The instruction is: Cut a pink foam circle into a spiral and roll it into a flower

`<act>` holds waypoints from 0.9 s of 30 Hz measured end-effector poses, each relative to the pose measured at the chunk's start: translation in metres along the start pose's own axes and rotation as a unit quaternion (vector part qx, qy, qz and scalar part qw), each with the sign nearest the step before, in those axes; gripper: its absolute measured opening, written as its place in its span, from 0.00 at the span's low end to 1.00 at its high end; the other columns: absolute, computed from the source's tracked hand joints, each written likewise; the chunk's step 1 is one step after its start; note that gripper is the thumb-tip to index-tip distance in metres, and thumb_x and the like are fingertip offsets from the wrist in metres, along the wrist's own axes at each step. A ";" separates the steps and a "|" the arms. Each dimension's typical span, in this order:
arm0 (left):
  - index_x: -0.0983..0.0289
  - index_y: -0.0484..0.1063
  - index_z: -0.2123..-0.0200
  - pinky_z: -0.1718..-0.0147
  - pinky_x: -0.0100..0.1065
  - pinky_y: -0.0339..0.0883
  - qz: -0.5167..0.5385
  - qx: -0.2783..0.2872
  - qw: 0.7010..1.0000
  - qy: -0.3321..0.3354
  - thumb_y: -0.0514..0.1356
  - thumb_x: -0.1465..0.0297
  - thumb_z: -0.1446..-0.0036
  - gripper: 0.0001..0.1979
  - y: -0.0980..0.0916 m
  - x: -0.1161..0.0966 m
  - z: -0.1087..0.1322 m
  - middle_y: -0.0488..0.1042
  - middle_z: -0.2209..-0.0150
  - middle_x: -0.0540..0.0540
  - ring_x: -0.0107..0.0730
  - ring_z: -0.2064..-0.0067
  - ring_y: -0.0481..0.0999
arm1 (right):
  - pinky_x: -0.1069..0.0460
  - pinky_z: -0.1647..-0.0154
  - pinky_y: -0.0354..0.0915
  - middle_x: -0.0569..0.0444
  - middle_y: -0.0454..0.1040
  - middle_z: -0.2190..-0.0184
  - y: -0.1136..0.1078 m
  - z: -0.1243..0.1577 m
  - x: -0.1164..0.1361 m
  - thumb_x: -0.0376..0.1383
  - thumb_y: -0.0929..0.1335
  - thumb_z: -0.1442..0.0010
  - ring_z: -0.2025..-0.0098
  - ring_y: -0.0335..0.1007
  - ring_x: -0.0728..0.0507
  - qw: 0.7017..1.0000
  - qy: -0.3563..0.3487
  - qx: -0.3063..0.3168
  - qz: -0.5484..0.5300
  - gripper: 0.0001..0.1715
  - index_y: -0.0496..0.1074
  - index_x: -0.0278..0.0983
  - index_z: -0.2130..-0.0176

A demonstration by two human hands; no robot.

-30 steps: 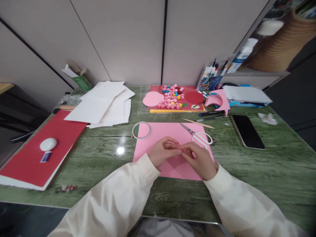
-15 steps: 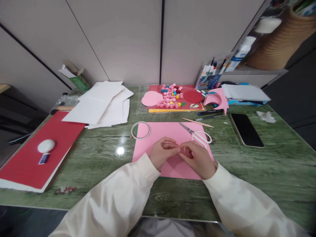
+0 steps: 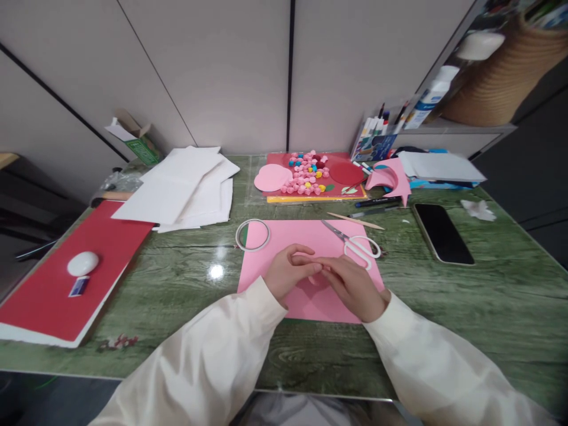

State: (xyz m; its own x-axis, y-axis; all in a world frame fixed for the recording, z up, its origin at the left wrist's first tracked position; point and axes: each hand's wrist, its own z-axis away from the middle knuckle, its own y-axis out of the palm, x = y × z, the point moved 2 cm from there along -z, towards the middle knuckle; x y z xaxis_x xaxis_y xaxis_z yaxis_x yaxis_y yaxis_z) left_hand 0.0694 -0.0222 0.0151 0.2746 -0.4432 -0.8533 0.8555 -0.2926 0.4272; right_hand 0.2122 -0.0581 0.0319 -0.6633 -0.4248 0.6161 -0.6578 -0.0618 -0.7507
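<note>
Both hands meet over a pink paper sheet [image 3: 306, 236] on the green table [image 3: 444, 307]. My left hand [image 3: 288, 273] is curled, its fingertips pinched together with those of my right hand [image 3: 352, 283] on a small pink piece that I cannot make out clearly. White-handled scissors [image 3: 357, 244] lie on the sheet just beyond my right hand. A ring of tape [image 3: 252, 234] rests at the sheet's far left corner.
A red tray [image 3: 341, 188] at the back holds several small pink, blue and yellow paper balls [image 3: 308, 173] and pink and red discs. White paper stack [image 3: 186, 186] back left, red board [image 3: 53, 284] with a white mouse-like object left, black phone [image 3: 441, 234] right, pens and a stick behind the scissors.
My right hand's fingers have flattened and slid left over the left hand's fingertips. The hands stay in the same spot on the pink sheet.
</note>
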 end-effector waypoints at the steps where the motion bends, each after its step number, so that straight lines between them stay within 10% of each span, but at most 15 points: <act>1: 0.66 0.65 0.66 0.72 0.29 0.64 -0.005 -0.003 1.000 0.004 0.66 0.72 0.62 0.18 0.000 0.000 0.001 0.75 0.75 0.51 0.25 0.75 0.73 | 0.50 0.63 0.59 0.52 0.73 0.62 0.000 0.000 -0.001 0.30 0.59 0.40 0.65 0.66 0.45 1.000 0.005 -0.008 0.000 0.15 0.65 0.40 0.54; 18: 0.67 0.66 0.70 0.66 0.30 0.65 0.012 -0.018 1.000 0.000 0.67 0.74 0.65 0.16 0.012 0.004 0.006 0.73 0.73 0.52 0.25 0.70 0.73 | 0.55 0.76 0.54 0.60 0.61 0.82 0.000 0.001 -0.001 0.31 0.66 0.49 0.76 0.59 0.48 0.995 0.080 -0.045 0.031 0.03 0.64 0.37 0.72; 27: 0.67 0.66 0.69 0.71 0.28 0.64 0.026 -0.035 0.999 0.017 0.67 0.74 0.64 0.16 0.004 0.001 0.002 0.73 0.76 0.50 0.23 0.74 0.72 | 0.55 0.74 0.56 0.58 0.65 0.80 -0.004 0.001 0.004 0.35 0.64 0.44 0.76 0.60 0.48 0.997 0.066 -0.044 0.002 0.07 0.67 0.38 0.62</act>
State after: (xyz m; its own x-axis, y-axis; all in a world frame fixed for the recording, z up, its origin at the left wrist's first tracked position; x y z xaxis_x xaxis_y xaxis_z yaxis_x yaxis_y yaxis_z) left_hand 0.0719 -0.0250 0.0163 0.3342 -0.4266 -0.8404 0.8673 -0.2099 0.4514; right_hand 0.2124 -0.0610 0.0375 -0.7030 -0.3019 0.6439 -0.6804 0.0222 -0.7325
